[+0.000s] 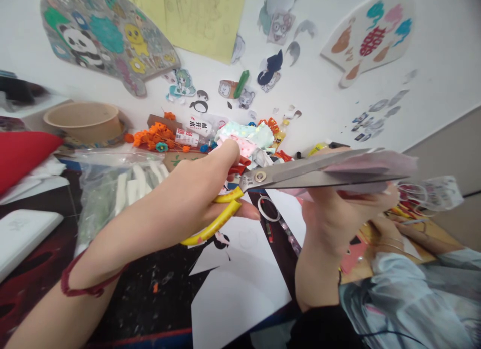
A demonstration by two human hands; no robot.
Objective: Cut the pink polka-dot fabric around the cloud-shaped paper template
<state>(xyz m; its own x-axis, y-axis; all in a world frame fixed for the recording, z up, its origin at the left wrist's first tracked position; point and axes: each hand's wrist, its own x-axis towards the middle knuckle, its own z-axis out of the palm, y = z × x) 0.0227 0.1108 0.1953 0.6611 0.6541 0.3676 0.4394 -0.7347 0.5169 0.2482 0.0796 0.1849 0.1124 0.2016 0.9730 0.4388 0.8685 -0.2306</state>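
Observation:
My left hand [203, 181], a dark red cord at its wrist, is closed round the yellow handles of a pair of scissors [210, 228]. The long metal blades point right, slightly apart near their tips. Between and beside the blades lies a thin pale pink sheet [391, 163], paper or cloth, I cannot tell which. Behind and below the blades, my right hand [338, 213] is closed on that sheet; its fingers are partly covered and a little blurred. Under the hands, white paper [240, 299] with a small dark-haired drawn figure [221, 240] lies on the dark table.
A clear plastic bag [95, 188] with white strips lies left, beside a white box [26, 233]. Behind are a tan tape roll [82, 121], orange flowers [158, 137] and a crumpled patterned bundle [246, 138]. At right, another person's hands [391, 238] rest over a wooden table.

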